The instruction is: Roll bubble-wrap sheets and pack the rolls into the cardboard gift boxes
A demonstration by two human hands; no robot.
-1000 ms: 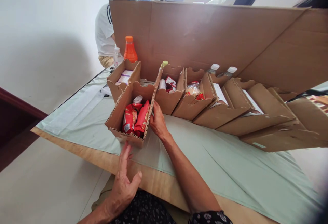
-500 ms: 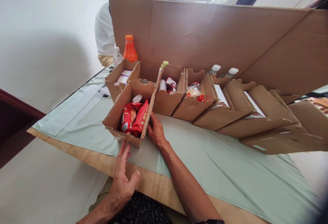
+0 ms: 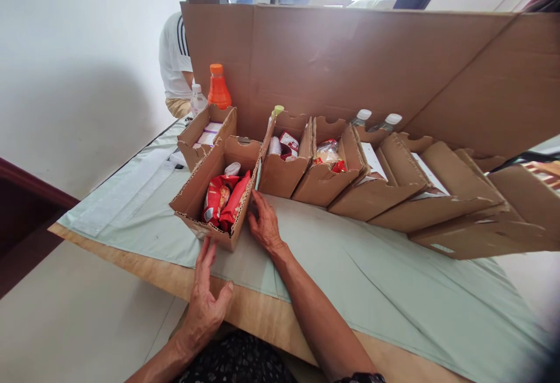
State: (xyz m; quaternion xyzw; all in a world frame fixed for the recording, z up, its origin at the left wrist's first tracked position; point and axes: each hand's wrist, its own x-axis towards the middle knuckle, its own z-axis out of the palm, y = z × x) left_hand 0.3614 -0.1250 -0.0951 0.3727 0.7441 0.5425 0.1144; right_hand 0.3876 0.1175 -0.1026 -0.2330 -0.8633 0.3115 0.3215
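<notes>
An open cardboard box (image 3: 192, 196) holding red snack packets (image 3: 225, 201) and a white-capped item sits near the table's front left edge. My right hand (image 3: 263, 224) rests against the box's right side wall, fingers curled on the cardboard. My left hand (image 3: 205, 298) is open, fingers stretched toward the box's front wall, fingertips touching or almost touching it.
A row of several cardboard boxes (image 3: 376, 190) with snacks and bottles runs to the right, backed by a tall cardboard sheet (image 3: 350, 62). An orange bottle (image 3: 217, 87) stands at the back left. A person in a white shirt (image 3: 175, 56) sits behind. The table carries a pale green cloth (image 3: 371, 278).
The snack box has slid a little toward the front left edge. My right hand moved down along its side, and my left hand reached up to its front wall.
</notes>
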